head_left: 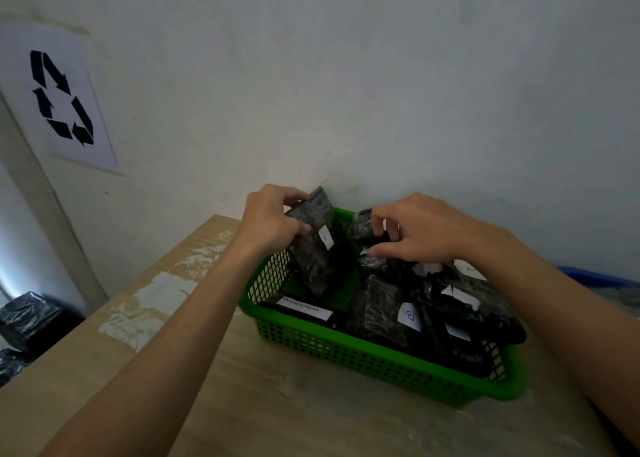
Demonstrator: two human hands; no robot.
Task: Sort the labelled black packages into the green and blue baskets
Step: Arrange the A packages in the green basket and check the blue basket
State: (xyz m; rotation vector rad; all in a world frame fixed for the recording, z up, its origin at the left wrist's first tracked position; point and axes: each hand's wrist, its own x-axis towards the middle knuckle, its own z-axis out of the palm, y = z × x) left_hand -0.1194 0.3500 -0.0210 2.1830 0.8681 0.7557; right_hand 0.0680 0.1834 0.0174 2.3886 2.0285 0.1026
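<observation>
Over the green basket's far-left corner, the left hand pinches a black package by its top, with its long axis near upright and its label scrawl unclear. At the basket's far rim, the right hand's curled fingers grip another package, mostly hidden. Past its right end shows only an edge of the blue basket.

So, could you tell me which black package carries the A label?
The upright package gripped by the left hand over the green basket; the flat package nearby reads B.
</observation>
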